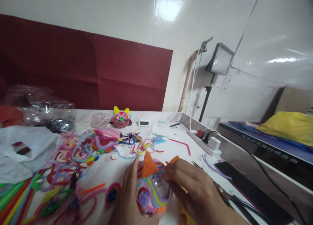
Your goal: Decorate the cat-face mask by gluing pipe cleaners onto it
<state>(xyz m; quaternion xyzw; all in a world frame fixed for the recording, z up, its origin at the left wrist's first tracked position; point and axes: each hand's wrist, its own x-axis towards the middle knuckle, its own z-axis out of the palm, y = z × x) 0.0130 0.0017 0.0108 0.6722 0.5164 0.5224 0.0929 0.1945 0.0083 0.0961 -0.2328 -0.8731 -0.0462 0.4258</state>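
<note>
A clear rounded craft ball stands low in the middle, covered with strips of pink, yellow and blue pipe cleaner and a purple eye. My left hand grips it along its left side, thumb upright. On its top sits an orange pipe-cleaner triangle, like an ear. At the top right, my right hand pinches a second orange pipe-cleaner piece against the ball; its fingers cover most of that piece. Scissors lie partly under the right forearm.
Tangled pipe cleaners and a pink-striped craft piece cover the left. A finished animal head with yellow ears stands at the back beside a small digital clock. A black phone and a power strip lie right.
</note>
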